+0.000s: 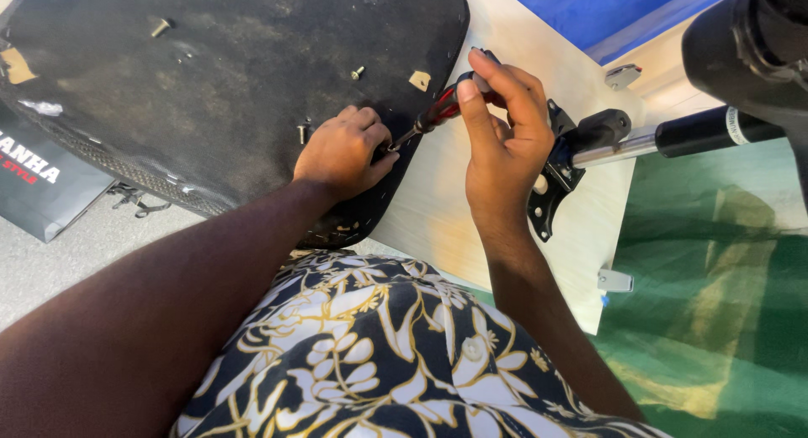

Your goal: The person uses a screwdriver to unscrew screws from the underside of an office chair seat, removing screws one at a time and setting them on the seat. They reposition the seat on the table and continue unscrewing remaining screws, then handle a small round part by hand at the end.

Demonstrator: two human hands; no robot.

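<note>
Right hand (503, 143) clamps screwdriver (438, 111); left hand (342, 154) fisted at seat base (210, 84) edge.

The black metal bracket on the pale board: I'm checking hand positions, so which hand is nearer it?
Right. The right hand, gripping the screwdriver, sits right beside the black metal bracket; the left hand rests farther off on the dark seat base.

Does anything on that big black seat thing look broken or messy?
Yes. The black seat underside looks dusty and scuffed, with torn tan patches and screws sticking up loose. The right hand holds a screwdriver beside the left hand.
</note>
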